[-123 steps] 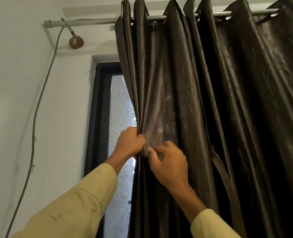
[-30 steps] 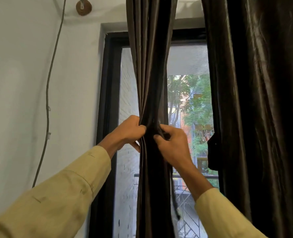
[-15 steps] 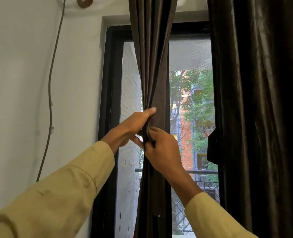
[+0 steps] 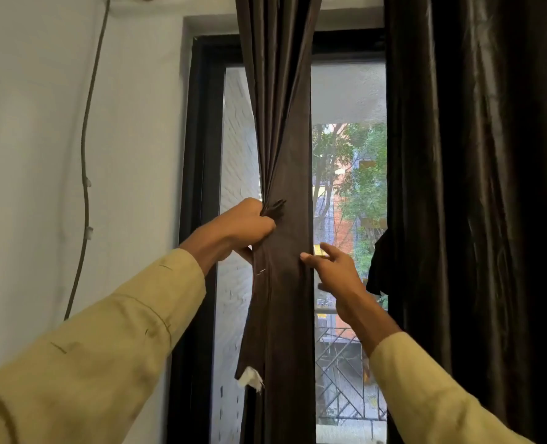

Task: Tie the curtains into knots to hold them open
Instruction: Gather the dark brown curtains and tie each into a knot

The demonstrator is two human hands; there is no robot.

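A dark brown curtain panel hangs gathered into a narrow bunch in front of the window. My left hand grips the bunch at its left edge, fingers curled round the folds. My right hand is at the bunch's right edge with fingers spread; the thumb tip touches the cloth and it holds nothing. A second dark curtain hangs loose on the right, covering that side of the window.
The black window frame stands behind the bunch, with a mesh screen and an outdoor railing beyond. A grey cable runs down the white wall on the left. A small white tag hangs from the bunch's lower left edge.
My right hand has let go of the bunch and moved to its right edge with fingers spread. My left hand has closed round the folds.
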